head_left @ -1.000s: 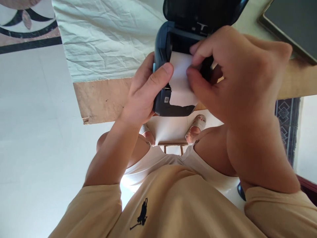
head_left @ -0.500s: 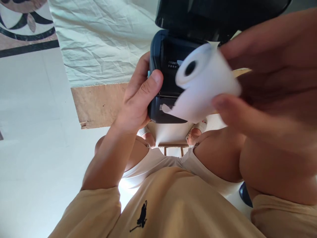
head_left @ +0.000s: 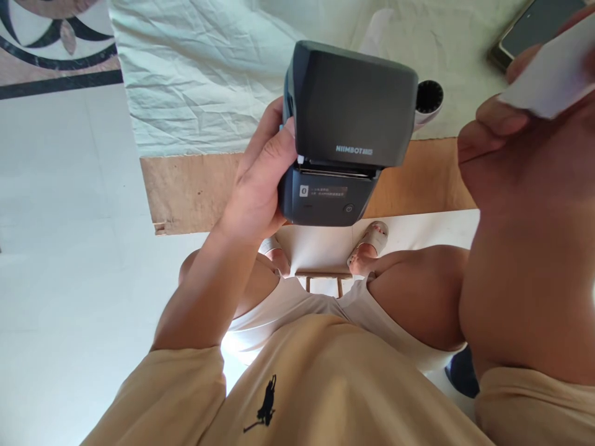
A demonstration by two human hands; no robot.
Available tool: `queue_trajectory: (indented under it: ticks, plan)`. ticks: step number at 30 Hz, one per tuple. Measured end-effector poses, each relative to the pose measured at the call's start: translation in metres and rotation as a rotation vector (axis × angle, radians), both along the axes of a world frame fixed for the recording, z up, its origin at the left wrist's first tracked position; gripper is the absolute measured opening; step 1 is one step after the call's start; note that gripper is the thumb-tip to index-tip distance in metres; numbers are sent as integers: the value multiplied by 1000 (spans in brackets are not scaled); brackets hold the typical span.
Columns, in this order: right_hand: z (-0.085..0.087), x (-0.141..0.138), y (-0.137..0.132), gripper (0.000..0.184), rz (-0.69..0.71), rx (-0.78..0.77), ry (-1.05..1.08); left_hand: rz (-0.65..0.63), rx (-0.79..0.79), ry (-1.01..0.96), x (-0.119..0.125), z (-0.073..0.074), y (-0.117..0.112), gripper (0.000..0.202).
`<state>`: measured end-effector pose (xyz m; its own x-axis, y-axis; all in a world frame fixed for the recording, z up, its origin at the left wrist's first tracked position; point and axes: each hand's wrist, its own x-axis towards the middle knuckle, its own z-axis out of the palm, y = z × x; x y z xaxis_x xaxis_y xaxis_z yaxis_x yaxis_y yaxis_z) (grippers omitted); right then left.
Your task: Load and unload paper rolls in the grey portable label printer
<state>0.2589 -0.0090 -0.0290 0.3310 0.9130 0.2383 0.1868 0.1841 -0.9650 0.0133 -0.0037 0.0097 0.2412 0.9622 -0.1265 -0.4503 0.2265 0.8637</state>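
The left hand (head_left: 260, 186) grips a dark label printer (head_left: 348, 124) by its left side. The thumb lies over the front left corner, just where the lid meets the body, and the fingers wrap around behind, out of sight. The printer is raised above the near edge of the counter (head_left: 195, 186) and tilted towards the camera, so that the lid with its white lettering and the front panel with a small display and round button both face the viewer. The lid is down over the body, with a narrow slot showing between them.

The right hand (head_left: 511, 155) is up at the right edge of the view, well apart from the printer and not touching it. Its thumb and fingers are closed on a piece of white paper (head_left: 553, 80), which is blurred and cut off by the picture's edge, so its full shape cannot be told.

A crumpled white cloth (head_left: 195, 80) covers the far part of the counter, leaving a bare wooden strip along the near edge. On the cloth, just behind the printer's right corner, lies a small white spool (head_left: 428, 102) with a dark ribbed end. A dark phone (head_left: 534, 25) rests at the top right, near the right hand. Below the counter edge are the person's knees, a sandal (head_left: 372, 238) and pale floor tiles (head_left: 60, 217).
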Motion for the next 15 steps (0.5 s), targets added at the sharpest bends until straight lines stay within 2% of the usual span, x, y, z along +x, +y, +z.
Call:
queue_trajectory:
  ticks: [2,3,5,8,11,15]
  plan:
    - [1,-12,2,23,-172,47,25,5,12,-9,-1,0,-1,15]
    - [1,-17,3,18,-224,57,-16,-2,15,-17,-1,1,-1,16]
    - [2,-21,6,22,-305,28,-226,-9,11,-42,-1,1,0,17]
    - [2,-16,7,36,-406,-66,-552,-10,-11,-65,0,1,0,16]
    - [3,-13,3,42,-279,-62,-609,-21,28,-46,0,-1,0,15]
    - [8,-30,-6,30,-79,-33,-578,-18,32,-57,-2,-1,-1,12]
